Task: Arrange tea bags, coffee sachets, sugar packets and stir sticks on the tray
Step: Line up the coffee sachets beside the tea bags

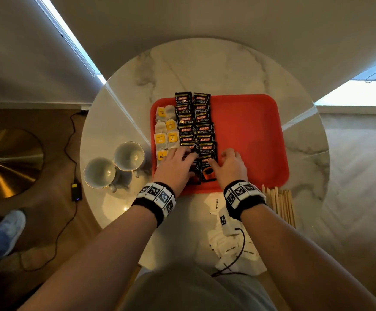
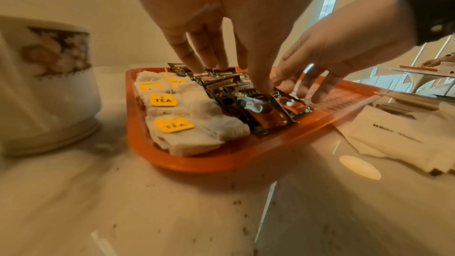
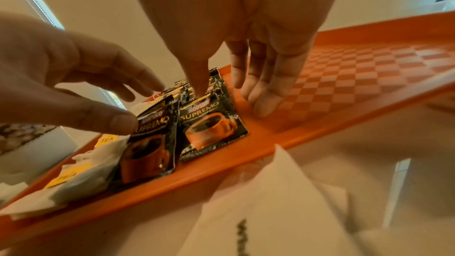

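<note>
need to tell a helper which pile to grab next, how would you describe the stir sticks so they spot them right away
Start at the round marble table and find the red tray on it. Just off the tray's near right corner, beside the right hand's wristband, lie the stir sticks. They are thin pale wooden strips, unlike the white sugar packets beside them.

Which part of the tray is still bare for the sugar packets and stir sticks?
The tray's right half is bare, bordered by the coffee sachets and the right rim. The left side is crowded: tea bags, two sachet columns, both hands, left hand, right hand. Sugar packets and stir sticks wait off-tray.
</note>
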